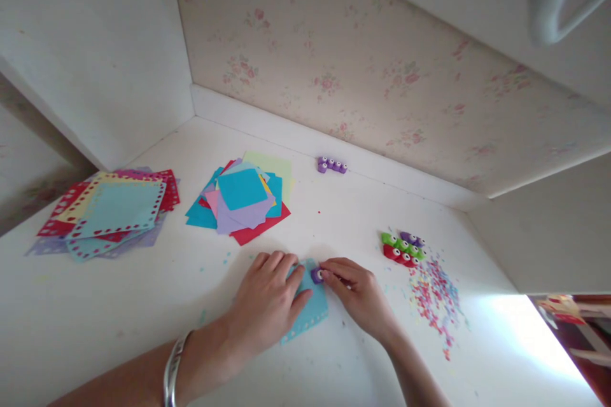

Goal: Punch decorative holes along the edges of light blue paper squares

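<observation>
A light blue sheet of paper (309, 315) lies on the white table, with a row of small punched holes along its near edge. My left hand (267, 296) rests over the left part of the sheet, fingers lying on it and a little apart, thumb pointing right. At the sheet's right side, my right hand (356, 289) pinches a small purple paper punch (316, 275) between thumb and fingers. The punch sits over the upper part of the sheet; whether its jaw is around the paper's edge I cannot tell.
Left stands a pile of hole-edged papers (126, 203); beside it lies a stack of coloured sheets (243, 189). More purple punches (333, 165) are by the wall. Green and red punches (403, 249) stand right, near scattered paper bits (434, 292). A white wall panel (95, 44) rises left.
</observation>
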The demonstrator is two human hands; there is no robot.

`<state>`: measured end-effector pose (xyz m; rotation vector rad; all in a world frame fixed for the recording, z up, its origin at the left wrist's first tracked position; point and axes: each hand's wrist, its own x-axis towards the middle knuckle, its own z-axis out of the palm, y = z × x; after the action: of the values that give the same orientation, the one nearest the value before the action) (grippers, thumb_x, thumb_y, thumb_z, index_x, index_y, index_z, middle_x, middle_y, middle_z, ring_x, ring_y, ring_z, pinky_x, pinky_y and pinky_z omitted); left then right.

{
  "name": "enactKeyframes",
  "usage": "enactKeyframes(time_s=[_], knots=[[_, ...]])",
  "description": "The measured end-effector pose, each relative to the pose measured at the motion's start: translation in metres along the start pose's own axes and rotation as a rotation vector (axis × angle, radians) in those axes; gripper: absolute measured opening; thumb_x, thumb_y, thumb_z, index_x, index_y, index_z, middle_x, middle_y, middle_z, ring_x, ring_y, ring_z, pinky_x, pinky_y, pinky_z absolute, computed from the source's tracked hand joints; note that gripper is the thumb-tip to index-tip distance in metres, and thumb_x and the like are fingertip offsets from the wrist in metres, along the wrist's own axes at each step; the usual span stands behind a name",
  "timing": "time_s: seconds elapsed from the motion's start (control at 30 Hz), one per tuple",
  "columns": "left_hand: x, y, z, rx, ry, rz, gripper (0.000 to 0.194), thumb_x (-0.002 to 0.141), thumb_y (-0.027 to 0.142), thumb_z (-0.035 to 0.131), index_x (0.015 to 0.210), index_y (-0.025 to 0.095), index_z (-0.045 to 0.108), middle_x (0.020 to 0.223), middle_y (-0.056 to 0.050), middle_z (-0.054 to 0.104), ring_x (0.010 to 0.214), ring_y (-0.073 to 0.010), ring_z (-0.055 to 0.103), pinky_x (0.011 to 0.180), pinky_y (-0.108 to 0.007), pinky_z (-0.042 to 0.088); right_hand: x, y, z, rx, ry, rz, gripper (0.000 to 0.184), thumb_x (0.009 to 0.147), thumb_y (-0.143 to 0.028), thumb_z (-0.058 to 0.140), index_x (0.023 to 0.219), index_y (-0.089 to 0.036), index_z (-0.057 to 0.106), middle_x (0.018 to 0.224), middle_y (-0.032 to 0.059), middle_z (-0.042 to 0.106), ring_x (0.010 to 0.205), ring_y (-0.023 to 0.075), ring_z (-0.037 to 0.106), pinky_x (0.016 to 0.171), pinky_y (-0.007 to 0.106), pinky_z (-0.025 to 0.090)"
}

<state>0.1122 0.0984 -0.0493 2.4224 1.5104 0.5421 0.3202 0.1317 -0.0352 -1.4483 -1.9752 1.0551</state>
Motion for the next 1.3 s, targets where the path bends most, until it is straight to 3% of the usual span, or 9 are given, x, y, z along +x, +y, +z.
enactKeyframes(time_s=[0.13,0.37,0.57,0.8,1.1,1.3], knots=[[-0.007,0.004,0.009,-0.008,-0.047,0.024,0.041,0.095,0.042,0.050,0.127,0.017,0.057,0.128,-0.012,0.059,0.120,-0.0310,0.048,0.100,-0.049,0.034,0.005,-0.002,-0.009,-0.039,-0.078,0.045,0.019,0.091,-0.039,0.061,0.094,-0.029,0.077,0.098,0.0025,0.073,0.087,0.0196,0.068,0.075,0.030,0.055],[-0.006,-0.003,0.017,-0.095,-0.054,0.070,0.043,0.100,0.039,0.041,0.136,0.019,0.051,0.144,-0.008,0.052,0.138,-0.0269,0.036,0.114,-0.051,0.019,0.006,-0.004,-0.018,-0.044,-0.157,0.161,0.018,0.087,-0.041,0.065,0.096,-0.029,0.076,0.097,0.0022,0.074,0.082,0.0190,0.070,0.072,0.030,0.056],[-0.008,-0.003,0.020,-0.121,-0.050,0.067,0.043,0.100,0.039,0.040,0.138,0.020,0.050,0.145,-0.008,0.051,0.139,-0.0265,0.035,0.115,-0.051,0.017,0.011,-0.004,-0.020,-0.067,-0.194,0.151,0.016,0.086,-0.040,0.067,0.092,-0.029,0.076,0.094,0.0027,0.074,0.084,0.0205,0.070,0.075,0.032,0.056],[-0.008,-0.004,0.021,-0.118,-0.054,0.063,0.043,0.100,0.039,0.040,0.138,0.020,0.050,0.145,-0.008,0.051,0.139,-0.0270,0.037,0.116,-0.051,0.016,0.017,-0.005,-0.024,-0.067,-0.254,0.238,0.015,0.082,-0.039,0.070,0.089,-0.028,0.076,0.095,0.0027,0.075,0.081,0.0214,0.071,0.074,0.032,0.055],[-0.010,-0.004,0.022,-0.122,-0.046,0.075,0.043,0.100,0.039,0.041,0.137,0.020,0.050,0.145,-0.008,0.051,0.138,-0.0269,0.036,0.116,-0.050,0.015,0.021,-0.012,-0.027,-0.069,-0.281,0.300,0.013,0.079,-0.036,0.072,0.086,-0.027,0.077,0.082,0.0022,0.076,0.073,0.0200,0.070,0.062,0.027,0.052],[-0.009,-0.004,0.022,-0.108,-0.036,0.077,0.043,0.100,0.039,0.041,0.137,0.019,0.050,0.144,-0.009,0.052,0.137,-0.0271,0.037,0.115,-0.051,0.015,0.026,-0.016,-0.025,-0.061,-0.329,0.421,0.017,0.078,-0.038,0.073,0.086,-0.023,0.076,0.075,0.0034,0.075,0.063,0.0172,0.065,0.051,0.023,0.042]])
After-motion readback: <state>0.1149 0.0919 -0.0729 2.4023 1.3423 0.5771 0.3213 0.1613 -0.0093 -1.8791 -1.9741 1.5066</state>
